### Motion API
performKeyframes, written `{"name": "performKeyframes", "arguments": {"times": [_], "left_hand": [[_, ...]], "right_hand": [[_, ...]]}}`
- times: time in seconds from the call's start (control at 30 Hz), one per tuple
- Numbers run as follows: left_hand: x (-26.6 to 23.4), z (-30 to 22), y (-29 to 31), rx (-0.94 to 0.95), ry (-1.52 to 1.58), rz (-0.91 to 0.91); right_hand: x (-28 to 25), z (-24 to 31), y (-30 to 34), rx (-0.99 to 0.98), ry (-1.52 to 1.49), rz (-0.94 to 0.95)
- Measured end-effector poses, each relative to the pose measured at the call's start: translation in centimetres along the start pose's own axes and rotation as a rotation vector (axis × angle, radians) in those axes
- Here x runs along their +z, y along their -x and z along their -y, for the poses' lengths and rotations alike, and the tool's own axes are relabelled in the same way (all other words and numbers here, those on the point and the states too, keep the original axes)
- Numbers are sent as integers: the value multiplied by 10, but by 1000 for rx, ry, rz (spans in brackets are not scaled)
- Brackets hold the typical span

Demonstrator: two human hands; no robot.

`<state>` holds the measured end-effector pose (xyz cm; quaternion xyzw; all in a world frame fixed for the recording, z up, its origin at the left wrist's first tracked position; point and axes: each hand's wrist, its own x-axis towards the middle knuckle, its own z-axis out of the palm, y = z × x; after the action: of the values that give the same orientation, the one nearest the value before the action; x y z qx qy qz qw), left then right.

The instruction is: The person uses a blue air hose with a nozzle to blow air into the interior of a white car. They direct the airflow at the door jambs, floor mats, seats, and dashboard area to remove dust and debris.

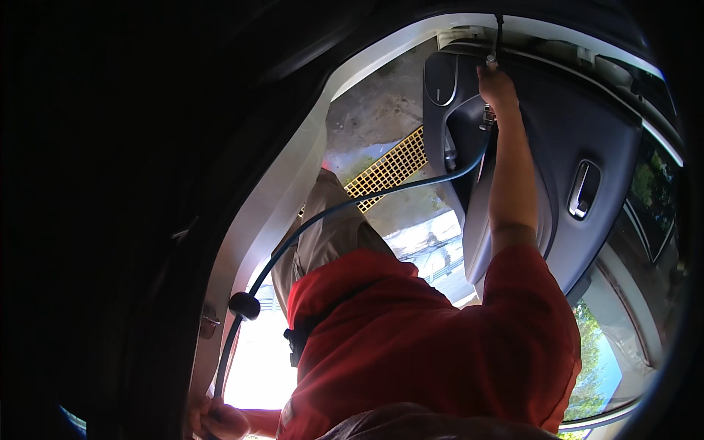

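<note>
My right hand (498, 89) is closed around what looks like an air blow gun, beside the top of the grey inner door panel (557, 132). A thin dark nozzle (500, 35) points up from the fist toward the door frame, and a metal coupling (486, 117) shows below it. From the coupling a blue hose (367, 196) curves across in front of my body to the lower left. A black rounded stopper (244, 306) sits on the hose. At the bottom left, my left hand (224, 422) is closed around the hose beside the door sill; part of it is in shadow.
The pale car door frame (275, 176) arches around me, with a dark interior to the left. The open door carries a chrome handle (583, 191). On the wet floor outside lies a yellow grating (389, 165).
</note>
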<state>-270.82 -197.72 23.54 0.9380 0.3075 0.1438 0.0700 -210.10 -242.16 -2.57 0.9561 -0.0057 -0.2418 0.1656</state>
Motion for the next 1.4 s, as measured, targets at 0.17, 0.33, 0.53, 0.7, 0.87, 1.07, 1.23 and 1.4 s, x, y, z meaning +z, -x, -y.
{"name": "performKeyframes", "arguments": {"times": [0.17, 0.33, 0.53, 0.7, 0.87, 1.07, 1.23, 1.4], "left_hand": [[5, -12, -7, -77, 71, -27], [8, -18, -1, -165, 134, -55], [11, -26, -7, -214, 166, -61], [15, -34, -8, -263, 182, -65], [20, -34, -13, -298, 191, -54], [24, -29, -15, -311, 206, -62], [27, -31, -17, -314, 212, -91], [33, -30, -19, -300, 229, -102]], "right_hand": [[30, -6, -4, -384, 352, 42], [89, -38, -64, -297, 9, 183], [82, 12, -111, 182, -316, 409], [85, 43, -164, 208, -119, 539], [115, 75, -149, 40, 176, 555], [225, 53, -127, -361, 582, 828], [187, 64, -49, -84, 403, 969], [70, 69, -120, 222, -270, 425]]}}
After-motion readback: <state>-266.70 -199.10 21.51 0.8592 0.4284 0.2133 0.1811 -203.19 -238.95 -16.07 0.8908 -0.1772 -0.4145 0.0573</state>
